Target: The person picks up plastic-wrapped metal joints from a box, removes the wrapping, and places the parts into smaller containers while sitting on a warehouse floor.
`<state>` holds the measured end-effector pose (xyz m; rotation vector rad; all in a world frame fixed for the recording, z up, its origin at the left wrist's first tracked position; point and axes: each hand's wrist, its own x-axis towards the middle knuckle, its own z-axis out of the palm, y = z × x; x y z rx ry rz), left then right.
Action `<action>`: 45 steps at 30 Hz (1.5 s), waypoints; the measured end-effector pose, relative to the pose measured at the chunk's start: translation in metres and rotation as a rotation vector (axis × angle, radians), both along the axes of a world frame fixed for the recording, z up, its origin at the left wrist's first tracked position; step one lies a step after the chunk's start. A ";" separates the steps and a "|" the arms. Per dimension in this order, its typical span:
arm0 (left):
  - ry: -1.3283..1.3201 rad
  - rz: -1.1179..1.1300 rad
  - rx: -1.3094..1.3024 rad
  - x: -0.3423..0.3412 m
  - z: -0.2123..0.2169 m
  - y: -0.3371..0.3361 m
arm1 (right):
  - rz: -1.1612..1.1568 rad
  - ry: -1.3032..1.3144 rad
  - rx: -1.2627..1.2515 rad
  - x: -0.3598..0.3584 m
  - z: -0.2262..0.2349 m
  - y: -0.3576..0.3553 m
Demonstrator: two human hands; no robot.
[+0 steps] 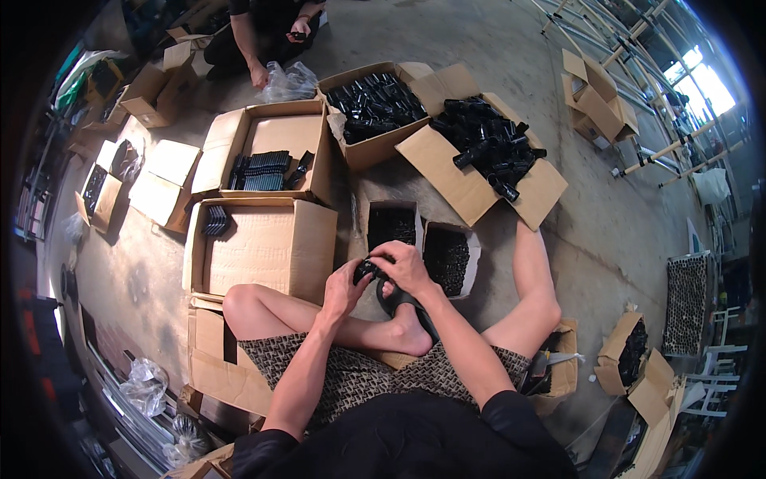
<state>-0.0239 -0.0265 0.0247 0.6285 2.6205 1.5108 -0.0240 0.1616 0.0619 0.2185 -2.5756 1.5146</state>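
Observation:
Both hands meet in front of my crossed legs, around a small glossy black plastic part [365, 271]. My left hand [343, 289] is closed around it from the left. From the right, my right hand [405, 267] has its fingers bent onto the same part; the fingertips partly hide it, and its exact kind cannot be made out. Just beyond my hands stand two small boxes of tiny black pieces, the left box [370, 227] and the right box [471, 267]. To the left, a carton [263, 239] has a short stack of black parts [217, 221] in its corner.
Behind that carton, another carton [299, 128] holds a row of black parts [263, 172]. Further ahead are a carton of black tubular parts [375, 104] and an overflowing heap [495, 144]. Another person [263, 40] works at the far left beside a clear plastic bag [289, 82]. Metal scaffolding [630, 48] stands far right.

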 end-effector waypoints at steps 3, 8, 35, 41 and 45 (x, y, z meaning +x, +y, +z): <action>0.015 -0.030 0.019 0.000 0.009 0.003 | 0.099 0.161 0.185 -0.003 -0.005 -0.008; -0.020 -0.026 0.087 -0.001 0.015 0.000 | 0.133 0.191 0.216 -0.009 -0.006 -0.007; -0.154 -0.008 0.212 0.009 0.039 0.004 | -0.046 -0.491 -0.900 0.056 -0.051 -0.011; -0.191 -0.010 0.149 0.008 0.045 0.003 | -0.098 -0.494 -0.813 0.058 -0.058 -0.011; -0.165 0.003 0.201 0.007 0.046 0.004 | -0.108 -0.517 -0.843 0.058 -0.062 -0.008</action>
